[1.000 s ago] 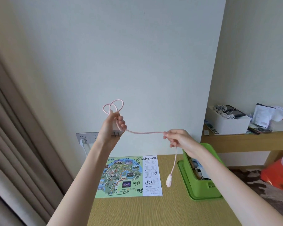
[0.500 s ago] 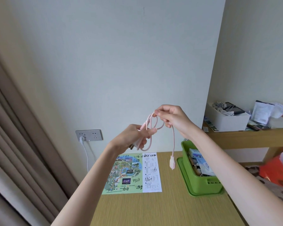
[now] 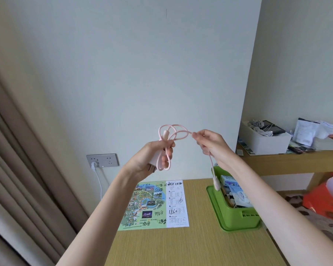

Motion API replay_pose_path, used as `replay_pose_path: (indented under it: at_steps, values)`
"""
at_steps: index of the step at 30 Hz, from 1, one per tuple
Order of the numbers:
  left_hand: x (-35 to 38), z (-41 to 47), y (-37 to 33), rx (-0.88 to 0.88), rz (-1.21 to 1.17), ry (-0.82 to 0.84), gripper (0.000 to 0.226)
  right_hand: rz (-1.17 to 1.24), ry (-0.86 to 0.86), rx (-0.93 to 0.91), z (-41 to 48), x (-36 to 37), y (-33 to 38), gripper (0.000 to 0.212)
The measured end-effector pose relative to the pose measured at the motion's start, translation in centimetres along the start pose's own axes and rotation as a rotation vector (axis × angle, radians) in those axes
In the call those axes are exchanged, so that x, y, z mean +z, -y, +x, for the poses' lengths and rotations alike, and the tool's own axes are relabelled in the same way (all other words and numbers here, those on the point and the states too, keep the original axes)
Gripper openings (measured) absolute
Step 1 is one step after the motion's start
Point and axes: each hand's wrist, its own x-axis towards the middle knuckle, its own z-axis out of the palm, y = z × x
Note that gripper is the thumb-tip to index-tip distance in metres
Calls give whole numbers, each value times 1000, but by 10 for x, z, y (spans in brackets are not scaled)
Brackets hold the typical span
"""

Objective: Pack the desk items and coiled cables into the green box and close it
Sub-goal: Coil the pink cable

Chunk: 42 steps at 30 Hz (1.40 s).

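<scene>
Currently the left hand (image 3: 154, 158) is clamped around the gathered loops of the pink cable (image 3: 178, 131) and the white charger block (image 3: 152, 161) at its end. The right hand (image 3: 210, 143) pinches the cable run just beside those loops. The two hands are apart, joined by a short arc of cable. The free tail hangs vertically from the right hand, with its connector (image 3: 217, 184) above the far left corner of the green box (image 3: 236, 217).

The box stands open at the right edge of the worktop (image 3: 181, 246), below and right of the hands. Its long axis runs far edge to near edge, and the right hand is nearer.

Half a second earlier the right hand met the left at the loops. It has since drawn out rightward for another turn.
</scene>
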Motion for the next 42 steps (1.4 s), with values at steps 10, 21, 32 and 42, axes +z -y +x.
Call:
replay_pose_path:
  at_steps: [10, 21, 32, 42]
  values:
    - [-9, 9, -2, 202, 63, -234, 16, 46, 104, 35, -10, 17, -19, 33]
    - [14, 15, 6, 196, 277, -284, 27, 4, 230, 100, -21, 47, -4, 35]
    - [10, 14, 3, 233, 132, -220, 20, -147, 280, 120, -18, 15, 3, 13]
    - [6, 15, -3, -82, 666, -101, 17, -547, 235, -321, -6, 9, 45, 6]
